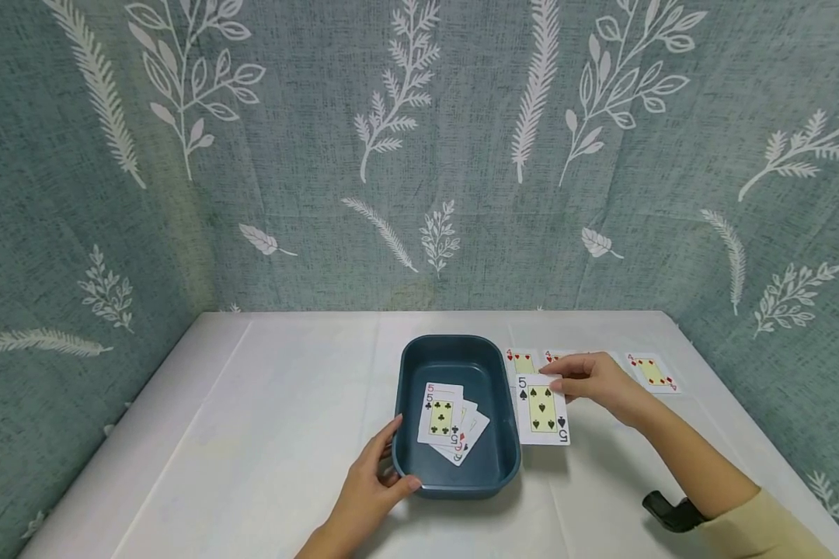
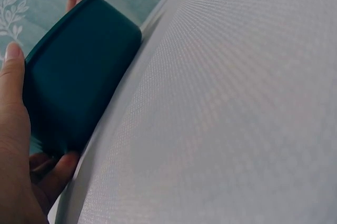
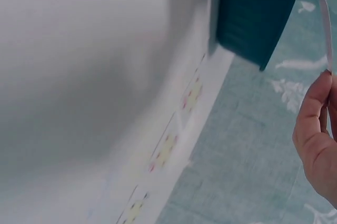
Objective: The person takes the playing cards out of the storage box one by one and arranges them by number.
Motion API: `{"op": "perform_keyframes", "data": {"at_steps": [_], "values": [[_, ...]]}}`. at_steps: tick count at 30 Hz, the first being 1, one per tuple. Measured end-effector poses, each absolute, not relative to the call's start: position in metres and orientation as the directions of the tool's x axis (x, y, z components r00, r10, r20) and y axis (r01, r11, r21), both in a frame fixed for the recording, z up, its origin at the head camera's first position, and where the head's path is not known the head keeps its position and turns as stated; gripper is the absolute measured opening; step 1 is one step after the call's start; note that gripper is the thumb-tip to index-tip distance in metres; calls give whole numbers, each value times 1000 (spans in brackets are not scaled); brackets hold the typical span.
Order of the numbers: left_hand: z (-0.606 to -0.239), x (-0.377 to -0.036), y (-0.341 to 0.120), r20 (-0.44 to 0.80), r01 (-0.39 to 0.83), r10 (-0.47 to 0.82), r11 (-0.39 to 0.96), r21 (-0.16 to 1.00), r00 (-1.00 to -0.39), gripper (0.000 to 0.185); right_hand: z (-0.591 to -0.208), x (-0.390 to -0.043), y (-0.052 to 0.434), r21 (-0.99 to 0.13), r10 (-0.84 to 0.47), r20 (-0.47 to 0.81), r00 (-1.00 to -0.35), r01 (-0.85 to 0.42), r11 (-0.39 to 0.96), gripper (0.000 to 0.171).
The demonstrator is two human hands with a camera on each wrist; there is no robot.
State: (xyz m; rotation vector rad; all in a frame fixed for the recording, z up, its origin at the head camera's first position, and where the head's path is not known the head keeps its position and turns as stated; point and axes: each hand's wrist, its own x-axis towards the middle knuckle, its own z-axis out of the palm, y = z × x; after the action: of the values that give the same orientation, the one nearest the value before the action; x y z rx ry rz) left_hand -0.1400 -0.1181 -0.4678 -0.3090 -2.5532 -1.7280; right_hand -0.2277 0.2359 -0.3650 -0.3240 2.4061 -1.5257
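A dark teal plastic bin (image 1: 454, 359) sits on the white table, with several playing cards loosely piled inside and the five of clubs (image 1: 441, 418) on top. My left hand (image 1: 374, 475) holds the bin's near left corner, thumb at the front rim and fingers along the left side. In the left wrist view its fingertips (image 2: 68, 166) reach under the bin's lower edge. Between thumb and fingers, my right hand (image 1: 604, 386) pinches the five of spades (image 1: 542, 419) by its top right corner. That card hangs face toward the head camera, beside the bin's right wall.
Behind the right hand, fours lie face up in a row, among them a four of hearts (image 1: 523, 361) and a four of diamonds (image 1: 652, 373). A leaf-patterned green cloth (image 1: 308, 155) walls the back and sides. A black device (image 1: 673, 514) sits at my right wrist.
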Motion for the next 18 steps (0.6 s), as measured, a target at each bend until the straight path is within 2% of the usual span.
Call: {"op": "perform_keyframes", "data": {"at_steps": [7,18], "values": [[-468,-141,-118,147,187,135,363,913,-980,80,-372,-232,251,-899,-339,-132,-932,-31,436,39],[-467,-140,-117,138,181,139,378,908,-981,79,-390,-243,248,-893,-349,-156,-924,-20,450,34]]}}
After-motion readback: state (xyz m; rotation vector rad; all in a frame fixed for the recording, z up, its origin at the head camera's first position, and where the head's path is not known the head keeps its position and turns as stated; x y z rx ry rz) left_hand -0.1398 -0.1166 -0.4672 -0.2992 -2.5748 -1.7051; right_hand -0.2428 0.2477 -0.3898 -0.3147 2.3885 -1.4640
